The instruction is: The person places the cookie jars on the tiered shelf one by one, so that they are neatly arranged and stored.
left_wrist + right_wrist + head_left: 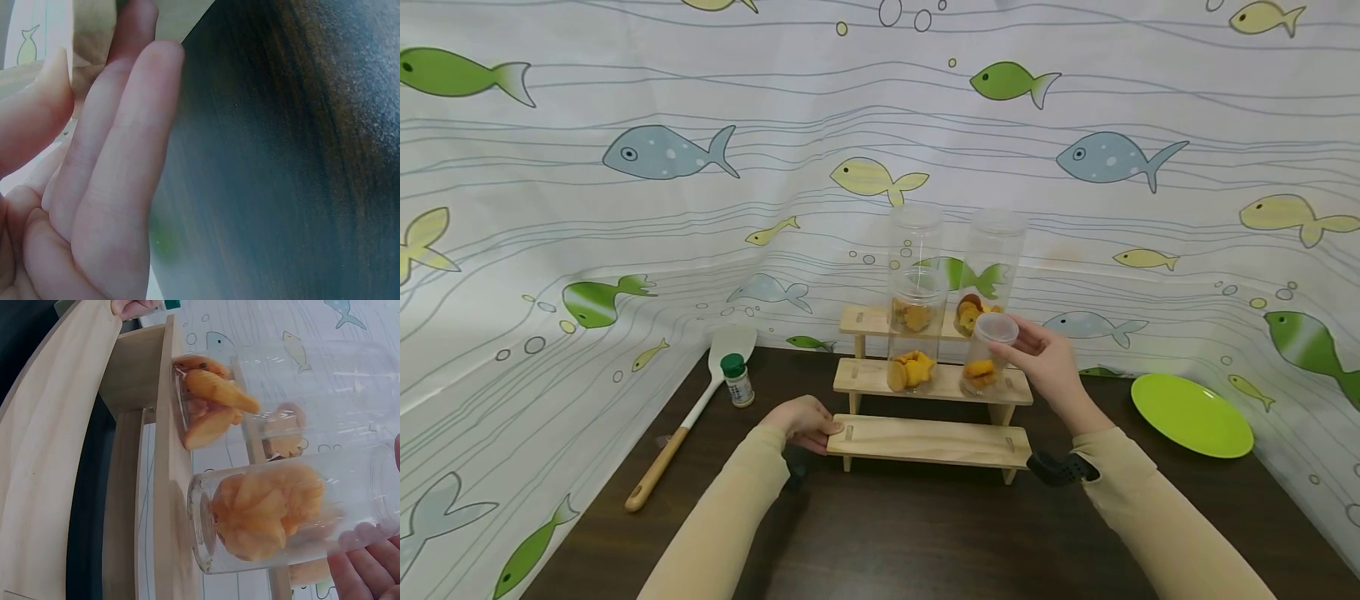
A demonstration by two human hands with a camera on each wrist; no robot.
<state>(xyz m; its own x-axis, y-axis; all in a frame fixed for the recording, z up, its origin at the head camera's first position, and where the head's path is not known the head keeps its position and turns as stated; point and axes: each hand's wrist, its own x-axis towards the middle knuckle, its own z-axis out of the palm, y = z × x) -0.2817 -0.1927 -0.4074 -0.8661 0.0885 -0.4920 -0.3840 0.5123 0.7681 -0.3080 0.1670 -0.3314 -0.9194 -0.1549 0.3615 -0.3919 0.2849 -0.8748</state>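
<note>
A three-step wooden stand (925,439) stands on the dark table. My left hand (802,423) pinches the left end of its lowest step, thumb on top and fingers beneath. My right hand (1045,358) holds a clear plastic jar (350,500) near its top, thumb on one side and fingers on the other. Orange-yellow snack pieces lie in the bottom of this jar, whose base is at the right part of the middle step. Left of it on that step is another clear jar (913,367) with similar pieces. Two taller jars (916,237) with snacks stand on the top step behind.
To the left lie a white spatula with a wooden handle (658,471) and a small green-capped bottle (739,383). A lime-green plate (1191,415) is at the far right. Fish-patterned cloth (797,92) hangs behind and along both sides of the table (910,542).
</note>
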